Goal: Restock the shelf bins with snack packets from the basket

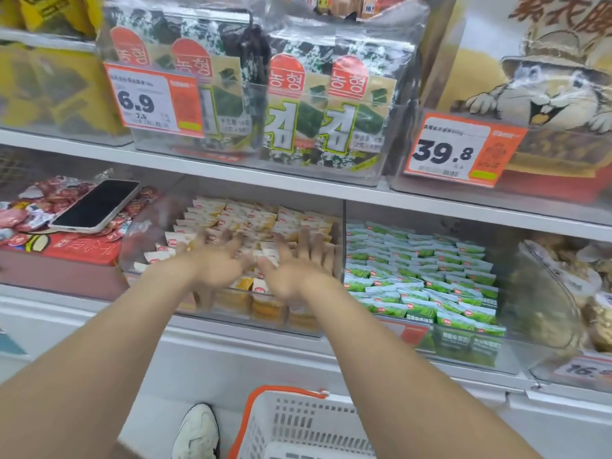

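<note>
Just below 6.9 tag [152,97], left hand [218,265] and right hand [294,273] touch packets [231,213], fingers [236,239] apart.

The scene is taken from a single wide-angle view worn on the head, directed forward and downward. The shelf [231,177] is faced almost squarely and at close range (within arm's reach), with the clear bin [142,233] held at centre frame. Both forearms are seen entering from the lower edge, the left hand [217,265] and right hand [298,271] lying side by side mid-frame. The basket [298,422] is cut off by the bottom edge, directly below.
</note>
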{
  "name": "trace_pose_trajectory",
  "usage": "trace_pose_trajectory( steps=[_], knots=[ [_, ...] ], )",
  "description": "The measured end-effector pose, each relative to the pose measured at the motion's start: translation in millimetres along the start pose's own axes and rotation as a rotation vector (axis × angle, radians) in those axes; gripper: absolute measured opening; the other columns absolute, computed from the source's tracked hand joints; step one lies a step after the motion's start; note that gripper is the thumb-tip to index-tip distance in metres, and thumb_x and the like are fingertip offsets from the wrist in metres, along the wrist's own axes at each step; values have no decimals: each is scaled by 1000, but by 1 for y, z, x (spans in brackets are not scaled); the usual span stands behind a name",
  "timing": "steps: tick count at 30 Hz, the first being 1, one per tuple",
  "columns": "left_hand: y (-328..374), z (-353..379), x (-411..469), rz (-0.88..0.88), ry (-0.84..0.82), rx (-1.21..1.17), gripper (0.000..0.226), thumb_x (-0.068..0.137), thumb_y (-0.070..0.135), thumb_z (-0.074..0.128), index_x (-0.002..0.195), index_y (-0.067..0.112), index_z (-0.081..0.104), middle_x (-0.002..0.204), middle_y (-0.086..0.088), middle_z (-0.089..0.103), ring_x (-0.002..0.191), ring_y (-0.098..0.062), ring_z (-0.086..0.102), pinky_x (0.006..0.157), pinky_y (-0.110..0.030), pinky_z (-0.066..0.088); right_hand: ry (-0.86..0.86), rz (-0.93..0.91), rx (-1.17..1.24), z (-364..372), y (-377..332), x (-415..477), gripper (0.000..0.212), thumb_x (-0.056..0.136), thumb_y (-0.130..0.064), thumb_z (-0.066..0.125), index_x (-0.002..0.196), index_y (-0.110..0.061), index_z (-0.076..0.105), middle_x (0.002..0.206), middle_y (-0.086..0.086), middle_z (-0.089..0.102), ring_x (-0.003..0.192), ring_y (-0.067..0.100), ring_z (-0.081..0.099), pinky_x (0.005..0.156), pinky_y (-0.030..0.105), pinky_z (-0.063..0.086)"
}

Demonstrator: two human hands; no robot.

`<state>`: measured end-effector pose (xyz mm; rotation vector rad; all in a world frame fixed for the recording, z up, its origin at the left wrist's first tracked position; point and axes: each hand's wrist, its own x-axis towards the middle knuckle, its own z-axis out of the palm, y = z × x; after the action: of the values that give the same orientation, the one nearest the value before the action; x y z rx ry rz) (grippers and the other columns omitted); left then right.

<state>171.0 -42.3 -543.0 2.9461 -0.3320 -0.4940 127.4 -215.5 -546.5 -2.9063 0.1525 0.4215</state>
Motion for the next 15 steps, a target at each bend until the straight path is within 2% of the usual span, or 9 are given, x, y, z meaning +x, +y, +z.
trace_pose_trajectory(
  steps=[5, 10, 11, 12, 13, 14, 15],
  knots=[
    [4, 3, 17, -55, -62, 17, 77, 97, 79, 13, 163, 46, -7, 171, 14, -19, 158, -36, -16, 123, -68, -4, -18, 39, -18, 8, 0, 21, 77, 94, -80, 11, 157, -47, -18, 159, 6, -43, 143, 35, -44, 117, 58, -26],
    [17, 11, 16, -119, 23, -6, 72, 99, 73, 14, 164, 44, 0, 173, 13, -11, 158, -40, -14, 119, -73, -5, -58, 79, -75, 4, -5, 21, 76, 96, -77, 15, 157, -47, -18, 161, 9, -39, 147, 39, -38, 119, 62, -18],
    [19, 10, 17, -118, 44, -16, 70, 100, 69, 15, 164, 42, 6, 174, 10, -6, 158, -43, -10, 118, -74, -3, -86, 90, -89, -2, -8, 21, 76, 97, -74, 18, 159, -45, -14, 164, 10, -34, 150, 42, -30, 120, 64, -12],
    [22, 6, 13, -115, 49, -29, 69, 100, 66, 16, 163, 39, 15, 174, 4, 4, 157, -45, -2, 118, -75, 1, -115, 84, -112, -13, -11, 17, 74, 100, -68, 25, 162, -41, -5, 168, 13, -21, 154, 44, -14, 122, 63, 1],
    [24, 4, 13, -88, 70, -34, 70, 96, 64, 16, 159, 36, 27, 171, -4, 19, 155, -47, 11, 118, -73, 9, -122, 41, -140, -25, -16, 10, 69, 102, -56, 36, 163, -32, 13, 170, 16, 1, 153, 44, 14, 119, 59, 21],
    [27, 1, 11, -64, 98, -67, 72, 91, 62, 16, 152, 32, 40, 164, -12, 36, 150, -47, 27, 118, -70, 21, -80, -29, -152, -40, -20, 1, 57, 103, -38, 46, 156, -20, 36, 161, 17, 35, 136, 39, 42, 106, 49, 40],
    [28, 0, 11, -43, 124, -119, 69, 88, 58, 22, 141, 26, 52, 152, -17, 51, 140, -46, 43, 114, -63, 34, 12, -105, -145, -53, -23, -9, 42, 100, -23, 52, 141, -10, 52, 137, 13, 56, 114, 35, 55, 90, 41, 47]
  ],
)
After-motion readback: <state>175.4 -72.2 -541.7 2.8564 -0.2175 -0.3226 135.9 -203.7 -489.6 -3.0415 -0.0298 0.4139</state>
